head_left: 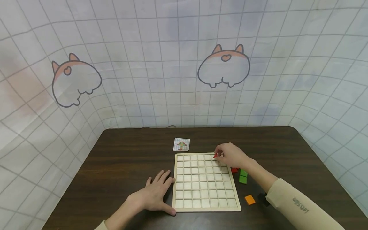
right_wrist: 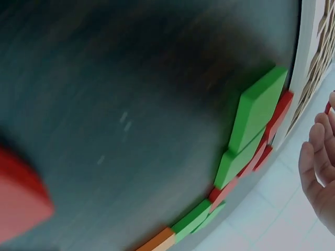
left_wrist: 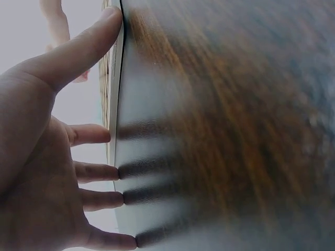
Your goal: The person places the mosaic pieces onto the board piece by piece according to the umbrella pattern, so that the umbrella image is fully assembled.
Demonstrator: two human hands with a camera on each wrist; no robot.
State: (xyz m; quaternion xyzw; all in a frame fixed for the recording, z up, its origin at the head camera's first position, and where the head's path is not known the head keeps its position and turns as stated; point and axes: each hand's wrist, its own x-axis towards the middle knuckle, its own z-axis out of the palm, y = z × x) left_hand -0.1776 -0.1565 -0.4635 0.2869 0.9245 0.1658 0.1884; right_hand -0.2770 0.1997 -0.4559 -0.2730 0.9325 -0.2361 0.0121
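A pale wooden board [head_left: 207,210] with a grid of square recesses lies on the dark table. Over its far right corner my right hand [head_left: 231,155] pinches a small red tile [head_left: 215,156] between thumb and fingers, held tilted. Part of that hand [right_wrist: 320,157] shows at the edge of the right wrist view. My left hand [head_left: 156,193] rests beside the board's left side, fingers spread, thumb at the near left corner. In the left wrist view, the left hand's fingertips [left_wrist: 120,171] meet the tabletop along the board's edge.
Right of the board lie red tiles [head_left: 234,170], green tiles [head_left: 243,179] and an orange tile [head_left: 249,200]. Another red tile [right_wrist: 21,198] looms close in the right wrist view. Behind the board is a card [head_left: 181,144] with a coloured grid picture. A printed curtain [head_left: 184,102] hangs behind the table.
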